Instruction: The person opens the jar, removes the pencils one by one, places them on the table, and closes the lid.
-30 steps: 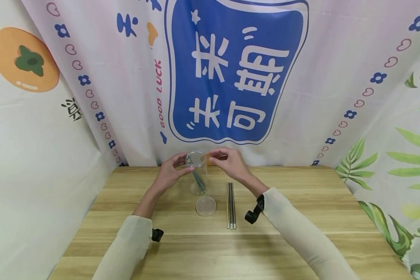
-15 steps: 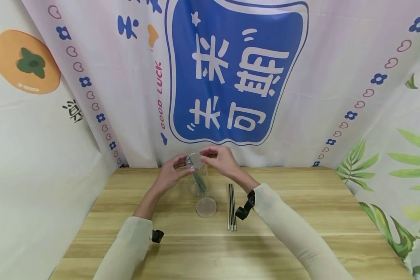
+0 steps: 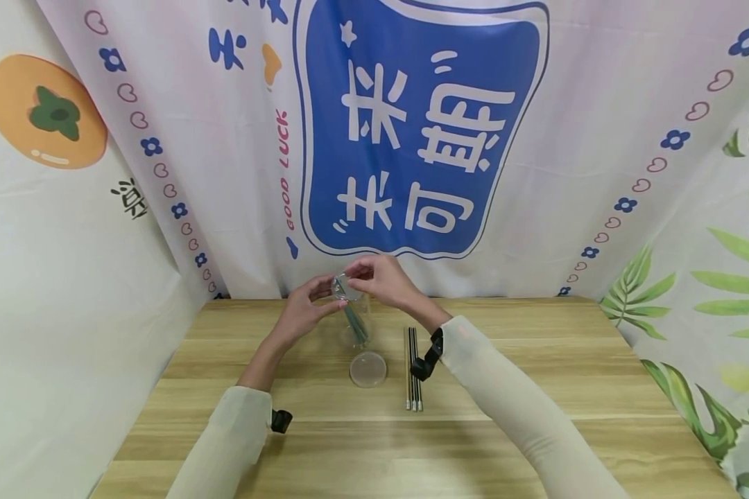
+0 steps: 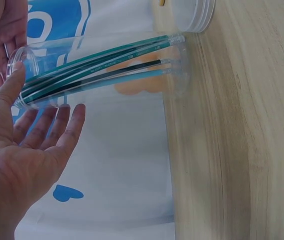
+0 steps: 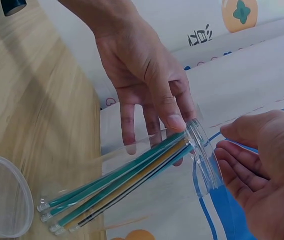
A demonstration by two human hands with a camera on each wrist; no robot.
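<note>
A clear plastic jar (image 4: 101,47) with several teal, black and other pencils (image 5: 106,192) leaning inside stands near the table's back edge. My left hand (image 3: 306,310) grips it just below its uncovered mouth, thumb on the near side and fingers around the back. My right hand (image 3: 385,281) is at the mouth, fingers loosely bent close to the rim (image 5: 207,157); nothing shows between thumb and fingers in the right wrist view. The pencils' eraser ends point down toward the jar's bottom. In front of the jar lies its round translucent lid (image 3: 368,369).
A small row of black and light-coloured pencils (image 3: 415,374) lies on the wooden table (image 3: 487,443), to the right of the lid. Behind the table hangs a printed cloth (image 3: 537,222), close to the jar. Dark wrist cameras (image 3: 427,357) sit at both cuffs.
My right hand has moved left, from beside the jar to over its mouth. My left hand and the jar have stayed in place.
</note>
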